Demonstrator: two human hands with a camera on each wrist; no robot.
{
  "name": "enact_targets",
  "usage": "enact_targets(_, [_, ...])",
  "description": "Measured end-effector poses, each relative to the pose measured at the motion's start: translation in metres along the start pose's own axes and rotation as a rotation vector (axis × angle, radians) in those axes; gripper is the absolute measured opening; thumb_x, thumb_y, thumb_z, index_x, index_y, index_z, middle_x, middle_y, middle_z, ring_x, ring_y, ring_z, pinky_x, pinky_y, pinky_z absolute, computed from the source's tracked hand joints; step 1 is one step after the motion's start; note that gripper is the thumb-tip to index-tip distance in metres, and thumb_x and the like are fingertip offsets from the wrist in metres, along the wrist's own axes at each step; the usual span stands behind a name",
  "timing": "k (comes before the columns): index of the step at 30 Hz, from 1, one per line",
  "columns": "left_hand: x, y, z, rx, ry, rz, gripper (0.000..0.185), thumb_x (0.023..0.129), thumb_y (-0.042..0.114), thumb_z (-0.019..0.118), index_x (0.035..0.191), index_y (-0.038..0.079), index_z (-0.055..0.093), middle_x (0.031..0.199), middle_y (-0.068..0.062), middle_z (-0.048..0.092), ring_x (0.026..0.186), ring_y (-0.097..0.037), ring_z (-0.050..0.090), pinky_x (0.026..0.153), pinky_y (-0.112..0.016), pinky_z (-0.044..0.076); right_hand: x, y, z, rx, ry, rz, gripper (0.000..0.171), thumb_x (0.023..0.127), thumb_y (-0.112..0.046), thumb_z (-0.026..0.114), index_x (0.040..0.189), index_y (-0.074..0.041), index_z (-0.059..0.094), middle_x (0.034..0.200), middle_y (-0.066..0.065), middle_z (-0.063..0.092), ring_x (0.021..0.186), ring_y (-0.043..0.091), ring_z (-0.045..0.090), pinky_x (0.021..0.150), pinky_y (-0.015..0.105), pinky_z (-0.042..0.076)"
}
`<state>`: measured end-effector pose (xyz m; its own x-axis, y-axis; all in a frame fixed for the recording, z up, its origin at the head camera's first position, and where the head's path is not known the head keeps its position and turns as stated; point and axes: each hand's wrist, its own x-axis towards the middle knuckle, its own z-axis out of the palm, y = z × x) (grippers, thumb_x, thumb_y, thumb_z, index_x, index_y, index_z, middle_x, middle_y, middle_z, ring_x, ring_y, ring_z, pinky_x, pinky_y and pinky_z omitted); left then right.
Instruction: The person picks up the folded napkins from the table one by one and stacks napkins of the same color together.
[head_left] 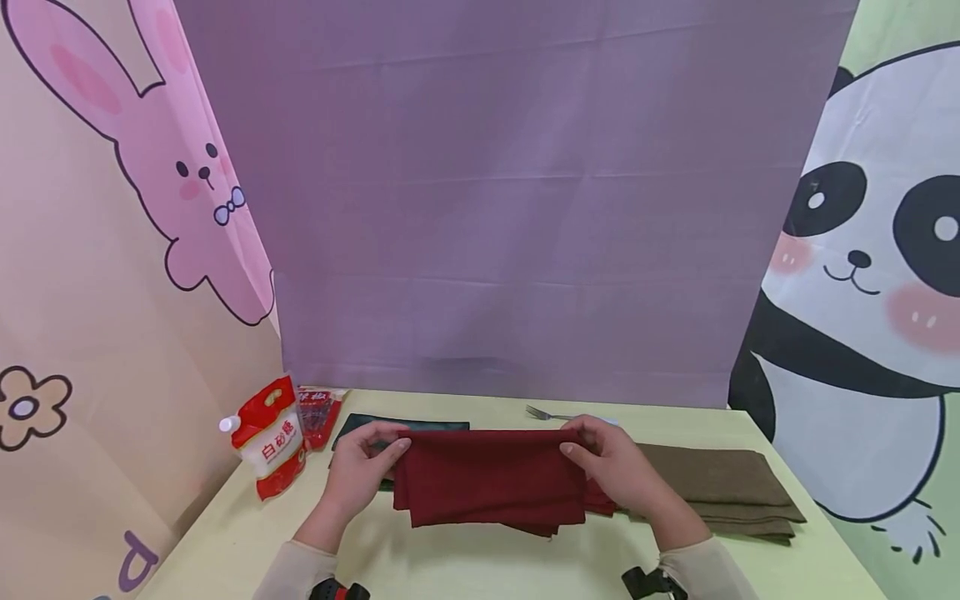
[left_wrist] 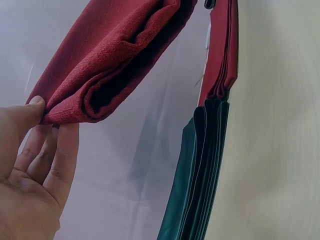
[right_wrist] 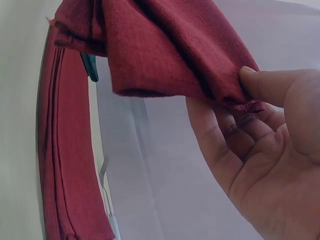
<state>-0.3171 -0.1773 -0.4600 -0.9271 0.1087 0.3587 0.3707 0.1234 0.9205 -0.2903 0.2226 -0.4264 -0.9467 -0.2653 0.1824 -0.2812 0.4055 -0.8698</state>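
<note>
A dark red cloth [head_left: 491, 477] is held folded just above the pale yellow table [head_left: 465, 567]. My left hand [head_left: 365, 467] pinches its left corner [left_wrist: 55, 112] between thumb and fingers. My right hand [head_left: 611, 465] pinches its right corner [right_wrist: 240, 97] the same way. More folded red cloth [right_wrist: 62, 165] lies on the table under it. A folded dark green cloth [left_wrist: 197, 175] lies beside that, partly hidden behind the red cloth in the head view [head_left: 360, 422].
A folded brown cloth [head_left: 720, 487] lies at the right of the table. A fork [head_left: 547, 413] lies behind the red cloth. A red and white bag [head_left: 268, 437] and a red packet [head_left: 318, 414] stand at the left. Purple backdrop [head_left: 510, 208] behind.
</note>
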Motion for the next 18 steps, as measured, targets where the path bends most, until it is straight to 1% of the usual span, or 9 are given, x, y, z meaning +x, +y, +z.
enact_targets(5, [0.003, -0.001, 0.007, -0.007, 0.002, -0.003, 0.017, 0.097, 0.016, 0.076, 0.115, 0.014, 0.077, 0.101, -0.012, 0.073, 0.077, -0.027, 0.076, 0.066, -0.037, 0.064, 0.000, 0.002, -0.004, 0.020, 0.014, -0.014, 0.017, 0.105, -0.016, 0.066, 0.120, -0.009, 0.064, 0.107, 0.010, 0.074, 0.093, 0.029, 0.072, 0.074, 0.038, 0.060])
enact_targets(8, [0.004, -0.001, 0.011, -0.009, 0.002, -0.008, 0.017, 0.098, 0.016, 0.076, 0.115, 0.016, 0.077, 0.101, -0.011, 0.073, 0.077, -0.026, 0.076, 0.066, -0.036, 0.063, 0.000, 0.003, -0.006, 0.027, 0.027, -0.012, 0.017, 0.105, -0.016, 0.066, 0.121, -0.009, 0.064, 0.107, 0.010, 0.074, 0.093, 0.029, 0.073, 0.075, 0.039, 0.061])
enact_targets(14, [0.010, -0.003, 0.017, -0.032, -0.010, -0.001, 0.018, 0.098, 0.016, 0.076, 0.115, 0.016, 0.077, 0.100, -0.012, 0.073, 0.077, -0.027, 0.076, 0.064, -0.037, 0.063, 0.002, 0.009, -0.010, 0.014, 0.062, 0.017, 0.018, 0.105, -0.015, 0.066, 0.122, -0.011, 0.065, 0.107, 0.009, 0.073, 0.087, 0.026, 0.070, 0.069, 0.037, 0.060])
enact_targets(18, [0.014, -0.005, 0.021, -0.040, -0.018, 0.011, 0.017, 0.098, 0.015, 0.076, 0.115, 0.016, 0.077, 0.101, -0.012, 0.073, 0.076, -0.027, 0.076, 0.064, -0.038, 0.063, 0.002, 0.012, -0.012, -0.009, 0.084, 0.016, 0.017, 0.105, -0.015, 0.066, 0.122, -0.012, 0.066, 0.106, 0.007, 0.074, 0.082, 0.024, 0.067, 0.066, 0.036, 0.057])
